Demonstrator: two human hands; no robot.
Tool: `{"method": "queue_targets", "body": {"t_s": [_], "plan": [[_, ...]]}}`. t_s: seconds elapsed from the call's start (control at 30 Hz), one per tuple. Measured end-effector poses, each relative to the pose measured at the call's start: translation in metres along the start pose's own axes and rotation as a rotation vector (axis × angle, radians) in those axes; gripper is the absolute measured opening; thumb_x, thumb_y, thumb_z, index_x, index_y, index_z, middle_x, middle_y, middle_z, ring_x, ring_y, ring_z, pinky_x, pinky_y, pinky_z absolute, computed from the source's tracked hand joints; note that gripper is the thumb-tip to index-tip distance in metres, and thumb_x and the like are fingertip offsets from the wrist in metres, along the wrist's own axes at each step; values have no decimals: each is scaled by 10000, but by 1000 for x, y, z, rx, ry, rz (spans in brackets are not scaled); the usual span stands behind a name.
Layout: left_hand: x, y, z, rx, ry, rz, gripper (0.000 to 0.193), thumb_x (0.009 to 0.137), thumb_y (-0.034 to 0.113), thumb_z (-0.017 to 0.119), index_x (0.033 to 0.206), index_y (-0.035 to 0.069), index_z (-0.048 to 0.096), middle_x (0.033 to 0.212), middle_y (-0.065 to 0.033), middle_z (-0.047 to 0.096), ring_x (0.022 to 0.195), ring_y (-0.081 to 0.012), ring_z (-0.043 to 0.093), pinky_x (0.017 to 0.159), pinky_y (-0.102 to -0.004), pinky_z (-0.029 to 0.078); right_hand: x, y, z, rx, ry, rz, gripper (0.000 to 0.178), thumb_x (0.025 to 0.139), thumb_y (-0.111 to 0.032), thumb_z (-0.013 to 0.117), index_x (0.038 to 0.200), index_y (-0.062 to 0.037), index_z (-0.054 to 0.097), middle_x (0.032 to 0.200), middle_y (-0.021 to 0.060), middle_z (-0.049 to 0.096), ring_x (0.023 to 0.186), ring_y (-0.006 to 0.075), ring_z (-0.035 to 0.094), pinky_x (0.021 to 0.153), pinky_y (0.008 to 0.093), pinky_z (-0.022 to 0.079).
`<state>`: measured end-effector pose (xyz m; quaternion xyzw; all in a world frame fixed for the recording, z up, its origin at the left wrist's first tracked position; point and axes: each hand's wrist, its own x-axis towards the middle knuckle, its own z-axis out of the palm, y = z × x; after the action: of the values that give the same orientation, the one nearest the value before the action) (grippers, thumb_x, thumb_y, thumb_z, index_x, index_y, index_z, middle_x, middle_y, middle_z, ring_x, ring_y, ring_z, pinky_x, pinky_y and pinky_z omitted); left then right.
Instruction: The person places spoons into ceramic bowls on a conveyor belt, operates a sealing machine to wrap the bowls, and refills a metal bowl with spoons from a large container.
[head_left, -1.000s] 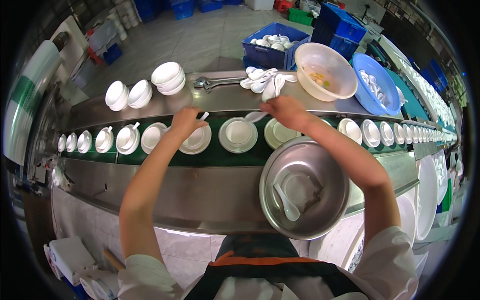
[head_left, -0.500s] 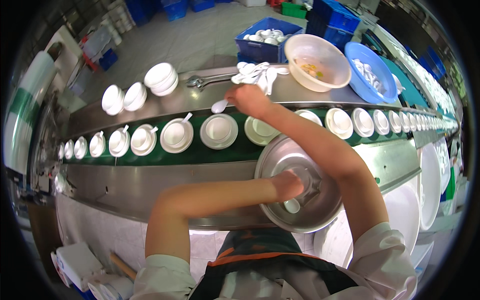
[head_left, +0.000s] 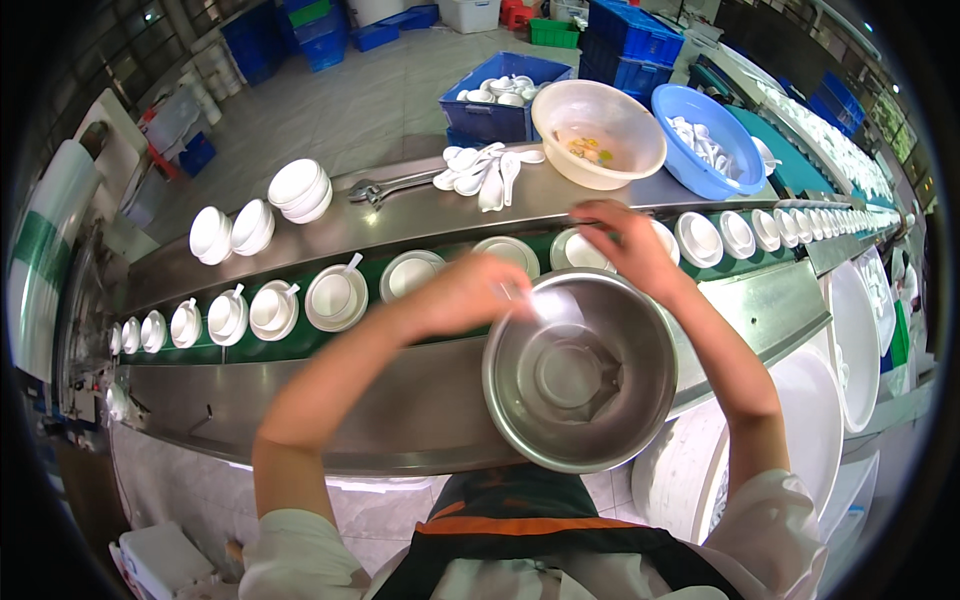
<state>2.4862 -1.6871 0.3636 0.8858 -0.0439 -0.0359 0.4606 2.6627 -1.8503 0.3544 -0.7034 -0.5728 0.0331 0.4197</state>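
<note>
My left hand (head_left: 480, 292), blurred by motion, is closed on a white spoon (head_left: 556, 306) that smears over the far-left rim of a large steel basin (head_left: 510, 400). Farther right, my right hand (head_left: 628, 250) reaches over the green belt (head_left: 458, 254) with fingers apart; I see nothing held in it. Under and beside its fingers stands a white bowl on a saucer (head_left: 582, 250). Another bowl on a saucer (head_left: 410, 274) is partly covered by my left forearm. Left of it, several bowl-and-saucer sets (head_left: 336, 298) each have a spoon in them.
On the steel ledge lie loose white spoons (head_left: 490, 176) and an adjustable wrench (head_left: 392, 186), beside stacked white bowls (head_left: 300, 190). A cream basin (head_left: 600, 135) and a blue basin of spoons (head_left: 708, 145) stand to the right. Behind is a blue crate (head_left: 487, 122).
My left hand has risen out of the steel basin with a spoon. My right hand has moved right from beside the spoon pile; the spoon it held no longer shows there. The view has shifted slightly.
</note>
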Motion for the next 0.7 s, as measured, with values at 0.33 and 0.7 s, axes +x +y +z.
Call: {"method": "queue_targets", "body": {"t_s": [0.33,0.7], "plan": [[101,-61,-42,1035,-81,-199,130,650,1,544,754,3,622,793,-186,605,761,-310,599,644,-396,477,-104,-1,-45,-81,77,323,179,781,-17,542,953,-22,593,979,103,585,811,223,597,668,283,501],[141,-65,-22,978,-176,-163,161,646,-17,571,796,-4,629,840,-199,606,788,-314,605,659,-367,497,-134,27,-44,-138,186,466,449,769,-141,620,1173,-36,458,1017,144,576,814,213,595,656,280,501]]}}
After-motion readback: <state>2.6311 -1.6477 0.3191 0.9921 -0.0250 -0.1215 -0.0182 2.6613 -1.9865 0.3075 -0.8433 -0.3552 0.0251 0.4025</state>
